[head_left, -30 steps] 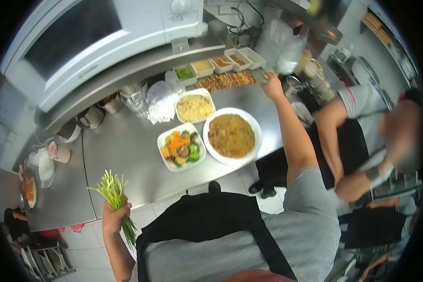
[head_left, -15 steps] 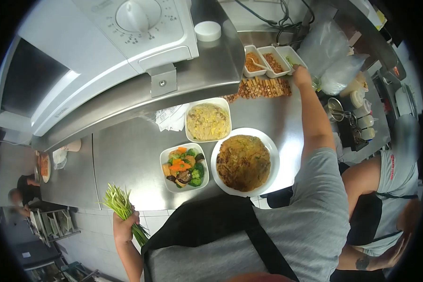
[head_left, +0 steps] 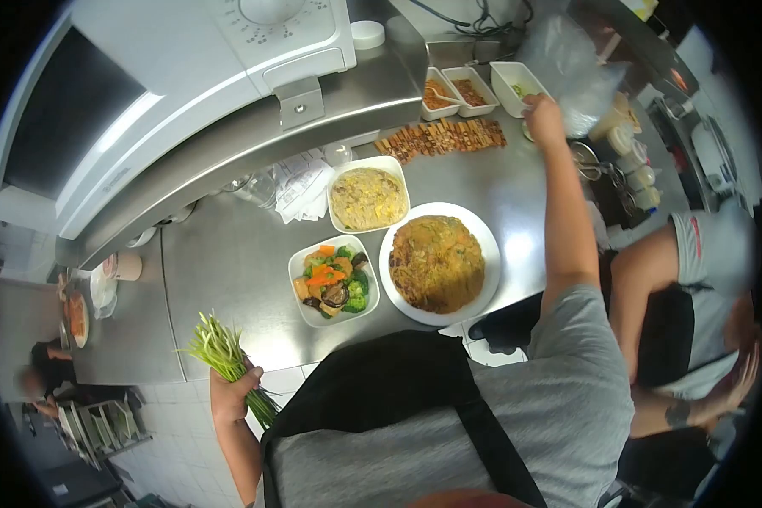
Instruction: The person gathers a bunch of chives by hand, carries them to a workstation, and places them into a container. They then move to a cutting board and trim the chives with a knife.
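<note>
My left hand (head_left: 235,391) is wrapped round a bunch of long thin green chives (head_left: 214,345), off the counter's front edge. At the back right, my right hand (head_left: 544,121) grips the near rim of a white container (head_left: 508,83) that looks tilted and has a little chopped green (head_left: 521,88) in it. Two more white containers stand left of it, one with orange bits (head_left: 436,96) and a spoon, the other with reddish-brown bits (head_left: 468,91). Nearer me are a round plate with a browned omelette-like pancake (head_left: 438,264), a bowl of fried rice (head_left: 368,200) and a bowl of mixed vegetables (head_left: 334,282).
A row of wooden clothespins (head_left: 444,137) lies before the containers. A steel shelf (head_left: 356,97) with a white microwave (head_left: 178,76) overhangs the counter's back. Plastic bags (head_left: 580,97) and bottles (head_left: 639,157) are at right, where a co-worker (head_left: 694,288) stands close. Paper slips (head_left: 303,188) lie under the shelf.
The container with the chopped green has come away from the other two and tipped, with my right hand on its rim. My left hand still holds the chives. The view has shifted slightly.
</note>
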Demonstrator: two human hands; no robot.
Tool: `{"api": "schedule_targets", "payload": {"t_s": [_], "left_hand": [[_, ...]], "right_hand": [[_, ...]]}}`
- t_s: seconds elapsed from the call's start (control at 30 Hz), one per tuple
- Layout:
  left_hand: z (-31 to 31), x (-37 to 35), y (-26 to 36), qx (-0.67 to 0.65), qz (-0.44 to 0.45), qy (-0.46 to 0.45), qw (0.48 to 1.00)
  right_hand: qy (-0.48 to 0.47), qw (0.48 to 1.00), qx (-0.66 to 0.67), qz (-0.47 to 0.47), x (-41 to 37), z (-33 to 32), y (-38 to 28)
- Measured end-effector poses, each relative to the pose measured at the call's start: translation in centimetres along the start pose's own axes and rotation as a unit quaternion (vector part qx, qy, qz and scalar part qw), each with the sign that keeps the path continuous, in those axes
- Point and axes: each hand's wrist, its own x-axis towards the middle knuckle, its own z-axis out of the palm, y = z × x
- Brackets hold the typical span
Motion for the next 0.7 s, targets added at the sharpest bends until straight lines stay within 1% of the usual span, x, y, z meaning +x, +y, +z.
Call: {"api": "schedule_targets", "payload": {"t_s": [0.1, 0.17, 0.2, 0.3, 0.4, 0.47, 0.53, 0.57, 0.63, 0.67, 0.7], "left_hand": [[-0.9, 0.4, 0.1, -0.026, 0.039, -0.012, 0.999], [-2.1, 1.0, -0.1, -0.032, 0.06, -0.062, 0.996], [-2.6, 1.2, 0.1, -0.038, 0.067, -0.082, 0.994], [-5.0, 1.6, -0.5, -0.037, 0.095, -0.15, 0.983], [-6.2, 1.6, -0.2, -0.026, 0.116, -0.211, 0.97], [-6.4, 1.7, -0.2, -0.025, 0.121, -0.246, 0.961], [-5.0, 0.9, 0.5, -0.039, 0.123, -0.249, 0.96], [-4.4, 0.8, 0.6, 0.036, 0.151, -0.248, 0.956], [-3.2, -0.7, 1.7, 0.146, 0.141, -0.211, 0.956], [-2.8, -1.6, 2.2, 0.177, 0.132, -0.202, 0.954], [-2.8, -1.1, 1.0, 0.155, 0.141, -0.225, 0.952]], "right_hand": [[0.097, 0.993, 0.069, 0.002, -5.8, -3.2, -3.6], [0.145, 0.986, 0.081, -0.006, -9.8, -4.9, -6.1], [0.154, 0.984, 0.09, 0.006, -12.0, -6.3, -8.0], [0.201, 0.972, 0.12, -0.01, -19.1, -10.0, -13.7], [0.216, 0.968, 0.126, -0.02, -25.9, -12.1, -18.2], [0.211, 0.97, 0.123, -0.006, -30.3, -14.4, -22.1], [0.181, 0.979, 0.096, 0.008, -34.3, -16.2, -25.9], [0.158, 0.984, 0.085, 0.006, -36.1, -16.8, -27.7], [0.094, 0.994, 0.055, -0.009, -39.3, -18.8, -32.0], [0.077, 0.994, 0.067, -0.041, -40.7, -19.5, -33.8], [0.044, 0.994, 0.074, -0.064, -42.1, -19.8, -35.2]]}}
